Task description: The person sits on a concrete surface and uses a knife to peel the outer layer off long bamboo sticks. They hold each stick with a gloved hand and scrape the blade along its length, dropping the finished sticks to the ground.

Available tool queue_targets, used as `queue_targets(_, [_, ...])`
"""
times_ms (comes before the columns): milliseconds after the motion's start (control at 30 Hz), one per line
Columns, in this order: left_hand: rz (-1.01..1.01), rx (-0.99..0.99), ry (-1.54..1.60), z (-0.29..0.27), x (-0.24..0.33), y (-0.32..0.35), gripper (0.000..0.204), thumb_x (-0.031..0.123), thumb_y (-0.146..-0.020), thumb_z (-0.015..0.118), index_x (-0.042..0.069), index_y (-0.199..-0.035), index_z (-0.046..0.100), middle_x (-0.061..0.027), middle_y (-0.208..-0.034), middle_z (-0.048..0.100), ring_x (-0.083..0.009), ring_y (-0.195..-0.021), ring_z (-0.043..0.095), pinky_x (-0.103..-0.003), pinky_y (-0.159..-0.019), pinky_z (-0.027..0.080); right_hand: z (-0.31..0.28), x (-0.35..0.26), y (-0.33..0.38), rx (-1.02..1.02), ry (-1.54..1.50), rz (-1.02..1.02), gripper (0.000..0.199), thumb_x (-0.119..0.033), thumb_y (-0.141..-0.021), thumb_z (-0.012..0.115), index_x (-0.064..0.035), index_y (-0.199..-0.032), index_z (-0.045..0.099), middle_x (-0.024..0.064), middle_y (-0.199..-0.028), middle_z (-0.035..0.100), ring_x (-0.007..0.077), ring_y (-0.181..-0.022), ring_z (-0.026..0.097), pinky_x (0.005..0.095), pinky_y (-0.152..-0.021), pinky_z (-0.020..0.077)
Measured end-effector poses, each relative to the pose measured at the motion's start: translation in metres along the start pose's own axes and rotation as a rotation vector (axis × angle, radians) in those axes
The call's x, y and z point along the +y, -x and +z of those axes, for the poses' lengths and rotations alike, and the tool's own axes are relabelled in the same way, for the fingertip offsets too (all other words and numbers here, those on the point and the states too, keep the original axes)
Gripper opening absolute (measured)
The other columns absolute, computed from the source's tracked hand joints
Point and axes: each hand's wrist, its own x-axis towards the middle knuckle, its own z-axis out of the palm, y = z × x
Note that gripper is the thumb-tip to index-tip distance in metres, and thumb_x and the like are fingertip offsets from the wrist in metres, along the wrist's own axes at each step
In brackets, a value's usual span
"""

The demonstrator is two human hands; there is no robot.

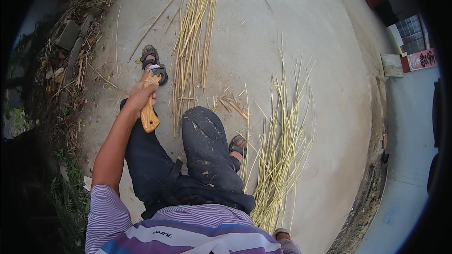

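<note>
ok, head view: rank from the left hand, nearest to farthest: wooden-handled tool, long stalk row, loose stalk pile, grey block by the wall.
1. wooden-handled tool, in the left hand.
2. long stalk row, just right of it.
3. loose stalk pile, lower right.
4. grey block, far right.

Purple-and-white striped short-sleeved shirt, dusty dark trousers, strapped sandals.

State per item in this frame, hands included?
left hand: closed around a wooden tool handle
wooden-handled tool: held, handle end down beside the thigh
right hand: out of view
far straw bundle: laid in a row on concrete
near straw bundle: loose, fanned by right foot
</note>
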Motion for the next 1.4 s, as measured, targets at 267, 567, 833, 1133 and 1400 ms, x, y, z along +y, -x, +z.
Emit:
queue_targets(267, [0.101,-0.012,0.138,0.022,0.010,-0.029,0.017,0.023,-0.099,0.063,0.008,-0.095,0.056,0.0016,-0.069,0.054,-0.0089,-0.052,0.053,-0.024,-0.047,0.044,-0.451,-0.122,-0.047,0.797,-0.330,-0.226,0.030,-0.029,-0.095,0.051,-0.0084,-0.108,0.069,0.0211,-0.110,0.069,0.0379,-0.103,0.067,0.0460,-0.084,0.0553])
queue_targets(567, [-0.027,0.000,0.187,0.019,0.028,-0.031,0.028,0.028,-0.100,0.064,0.003,-0.099,0.052,-0.0013,-0.070,0.056,-0.0098,-0.053,0.055,-0.026,-0.049,0.046,-0.735,-0.374,-0.030,0.912,-0.575,-0.445,0.051,-0.046,-0.090,0.055,-0.0046,-0.117,0.066,0.0263,-0.119,0.067,0.0427,-0.108,0.066,0.0475,-0.094,0.0504])
queue_targets(833, [-0.161,-0.036,0.234,-0.001,0.043,-0.029,0.030,0.022,-0.098,0.066,0.001,-0.107,0.047,-0.0032,-0.070,0.057,-0.0102,-0.053,0.057,-0.025,-0.051,0.048,-0.817,-0.458,-0.052,0.997,-0.657,-0.333,0.054,-0.039,-0.078,0.072,-0.0014,-0.116,0.065,0.0285,-0.107,0.070,0.0428,-0.104,0.068,0.0475,-0.088,0.0535])
queue_targets(1133, [-0.117,-0.076,0.249,0.003,0.036,-0.033,0.025,0.018,-0.098,0.064,0.001,-0.103,0.047,-0.0033,-0.071,0.056,-0.0111,-0.053,0.057,-0.026,-0.051,0.048,-0.805,-0.417,-0.083,0.921,-0.905,-0.629,0.032,-0.031,-0.083,0.069,0.0002,-0.090,0.069,0.0189,-0.086,0.071,0.0336,-0.081,0.069,0.0436,-0.074,0.0533])
queue_targets(1400, [-0.004,-0.031,0.250,0.013,0.015,-0.034,0.030,0.025,-0.098,0.065,0.002,-0.102,0.047,-0.0031,-0.073,0.055,-0.0117,-0.054,0.055,-0.027,-0.051,0.047,-0.725,-0.335,0.052,0.860,-1.344,-0.842,0.030,-0.033,-0.095,0.062,-0.0041,-0.091,0.066,0.0029,-0.068,0.060,0.0125,-0.063,0.056,0.0321,-0.059,0.0459])
